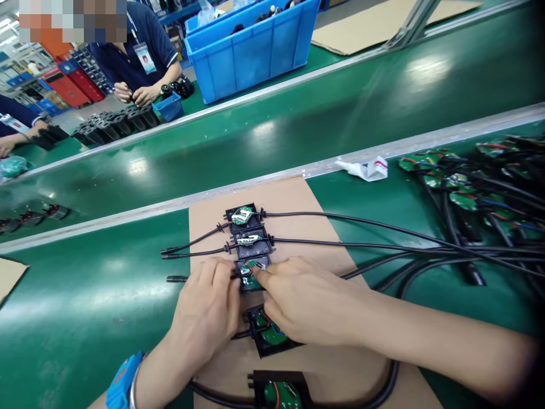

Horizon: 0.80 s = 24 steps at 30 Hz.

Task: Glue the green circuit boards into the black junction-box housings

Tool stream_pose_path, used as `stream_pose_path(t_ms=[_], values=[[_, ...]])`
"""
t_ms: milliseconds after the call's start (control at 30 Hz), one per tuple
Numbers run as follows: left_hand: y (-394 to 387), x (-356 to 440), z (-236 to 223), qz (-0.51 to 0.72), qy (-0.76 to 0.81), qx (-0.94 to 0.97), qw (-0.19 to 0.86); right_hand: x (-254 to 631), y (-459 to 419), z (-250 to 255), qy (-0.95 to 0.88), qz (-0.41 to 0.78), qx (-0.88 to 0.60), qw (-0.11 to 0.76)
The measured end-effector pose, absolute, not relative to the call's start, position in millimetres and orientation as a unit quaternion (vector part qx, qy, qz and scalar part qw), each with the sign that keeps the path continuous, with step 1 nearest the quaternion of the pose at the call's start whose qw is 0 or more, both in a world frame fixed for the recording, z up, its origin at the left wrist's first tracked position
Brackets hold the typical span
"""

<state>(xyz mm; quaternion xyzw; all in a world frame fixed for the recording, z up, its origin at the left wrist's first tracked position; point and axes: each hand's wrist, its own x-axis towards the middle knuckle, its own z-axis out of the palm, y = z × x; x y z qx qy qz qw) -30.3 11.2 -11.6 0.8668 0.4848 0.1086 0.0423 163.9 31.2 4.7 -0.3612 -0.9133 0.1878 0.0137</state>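
Note:
Several black plastic cases with green circuit boards lie in a column on a cardboard sheet point(298, 199). My left hand point(208, 301) is closed at the left side of the third case point(255, 287), over its short black cable point(176, 279). The index finger of my right hand point(306, 298) presses on the circuit board point(251, 267) in that case, its thumb curled below. Partly under my right hand lies another case point(261, 346). Above, the top case point(240, 216) and the second case point(253, 243) each have cables leaving both sides. One more case point(281, 378) is at the bottom edge.
Black cables with green boards point(466, 199) are heaped on the right of the green table point(106, 318). A crumpled white wrapper point(366, 168) lies near the metal rail. Beyond the green belt point(264, 130) are a blue bin point(255, 54), black parts point(114, 125) and two co-workers.

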Motion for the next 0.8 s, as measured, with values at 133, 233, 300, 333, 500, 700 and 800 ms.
stream_pose_path(t_ms=[133,233,300,333,500,700,800], values=[[10,-35,-20,0.14,0.369,0.914,0.093,177,39,12,-0.876,0.292,-0.383,0.009],[13,-39,-24,0.135,0.339,0.928,0.08,185,39,14,-0.853,0.308,-0.42,0.008],[14,-41,-25,0.133,0.326,0.932,0.079,189,37,15,-0.848,0.311,-0.429,0.009],[14,-42,-26,0.133,0.322,0.934,0.084,189,35,15,-0.849,0.311,-0.426,0.006],[17,-40,-23,0.118,0.312,0.934,0.128,189,28,9,-0.886,0.24,-0.397,0.014],[20,-38,-23,0.101,0.318,0.933,0.137,191,32,-17,-0.864,0.224,-0.448,0.053],[19,-38,-25,0.097,0.311,0.936,0.134,193,34,-20,-0.863,0.217,-0.456,0.023]])
